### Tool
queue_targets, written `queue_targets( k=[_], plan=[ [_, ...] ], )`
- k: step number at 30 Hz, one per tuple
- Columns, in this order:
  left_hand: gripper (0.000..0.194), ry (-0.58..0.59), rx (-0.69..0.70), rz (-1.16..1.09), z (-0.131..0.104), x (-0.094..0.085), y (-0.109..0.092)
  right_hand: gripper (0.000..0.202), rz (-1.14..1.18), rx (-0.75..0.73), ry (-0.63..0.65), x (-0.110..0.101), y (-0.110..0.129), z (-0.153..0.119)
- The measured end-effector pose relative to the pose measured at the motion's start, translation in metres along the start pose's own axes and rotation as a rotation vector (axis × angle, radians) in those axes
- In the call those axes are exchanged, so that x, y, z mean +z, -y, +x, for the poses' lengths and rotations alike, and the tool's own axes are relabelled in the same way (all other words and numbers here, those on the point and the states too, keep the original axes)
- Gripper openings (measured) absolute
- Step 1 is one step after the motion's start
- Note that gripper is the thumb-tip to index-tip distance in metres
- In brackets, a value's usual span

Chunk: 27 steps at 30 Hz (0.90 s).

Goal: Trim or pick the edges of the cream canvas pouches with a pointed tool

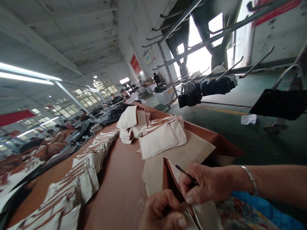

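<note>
My left hand [161,209] grips the lower edge of a cream and brown pouch piece [171,172] at the bottom centre. My right hand [207,183], with a silver bracelet on the wrist, pinches a thin dark tool [183,172] against the same piece. The piece stands open over a sheet of brown paper [196,150] on the brown table [124,188].
A stack of finished cream pouches [163,135] lies just beyond the paper, with more piles [130,121] behind it. Rows of pouches [83,179] run down the left. Black bags [280,103] hang from rails at right. People work in the background.
</note>
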<state>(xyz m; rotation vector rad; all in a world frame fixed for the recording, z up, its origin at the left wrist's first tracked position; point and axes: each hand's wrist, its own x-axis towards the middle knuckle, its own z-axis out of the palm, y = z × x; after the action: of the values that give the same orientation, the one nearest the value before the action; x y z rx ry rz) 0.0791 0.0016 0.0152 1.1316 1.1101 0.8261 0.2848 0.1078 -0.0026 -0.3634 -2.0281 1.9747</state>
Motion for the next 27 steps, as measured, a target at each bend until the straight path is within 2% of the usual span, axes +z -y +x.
queue_targets(
  k=[3, 6, 9, 12, 14, 16, 18, 19, 20, 22, 24, 27],
  plan=[
    [0.049, 0.018, -0.104, 0.086, -0.005, -0.014, -0.006, 0.027, 0.002, 0.003, -0.049, 0.001, -0.001, -0.003],
    [0.049, 0.026, -0.075, 0.339, -0.013, -0.03, -0.015, 0.03, 0.015, 0.013, -0.069, 0.001, 0.003, -0.005],
    [0.052, 0.003, 0.06, 0.66, -0.018, -0.047, -0.015, 0.028, -0.039, -0.003, -0.077, -0.007, 0.005, -0.008],
    [0.058, -0.022, 0.295, 0.933, -0.018, -0.054, -0.008, 0.021, -0.203, 0.028, -0.058, -0.026, 0.008, -0.009],
    [0.055, -0.027, 0.442, 1.078, -0.015, -0.048, -0.005, 0.018, -0.34, 0.039, -0.035, -0.037, 0.018, -0.01],
    [0.044, -0.036, 0.48, 1.186, -0.009, -0.035, -0.007, 0.024, -0.486, -0.02, -0.071, -0.038, 0.036, -0.009],
    [0.03, -0.065, 0.455, 1.233, -0.002, -0.018, -0.012, 0.03, -0.62, -0.149, -0.14, -0.027, 0.058, -0.007],
    [0.022, -0.094, 0.445, 1.229, 0.001, -0.01, -0.015, 0.03, -0.653, -0.207, -0.136, -0.018, 0.067, -0.005],
    [0.015, -0.135, 0.441, 1.207, 0.004, -0.004, -0.018, 0.032, -0.657, -0.247, -0.095, -0.008, 0.073, -0.002],
    [0.012, -0.241, 0.417, 1.121, 0.006, 0.002, -0.022, 0.04, -0.663, -0.224, -0.001, 0.008, 0.077, 0.003],
    [0.014, -0.299, 0.295, 1.007, 0.003, -0.002, -0.025, 0.041, -0.725, -0.151, 0.029, 0.015, 0.071, 0.009],
    [0.03, -0.21, 0.002, 0.756, -0.014, -0.023, -0.028, 0.021, -0.756, -0.114, 0.007, 0.002, 0.054, 0.014]
  ],
)
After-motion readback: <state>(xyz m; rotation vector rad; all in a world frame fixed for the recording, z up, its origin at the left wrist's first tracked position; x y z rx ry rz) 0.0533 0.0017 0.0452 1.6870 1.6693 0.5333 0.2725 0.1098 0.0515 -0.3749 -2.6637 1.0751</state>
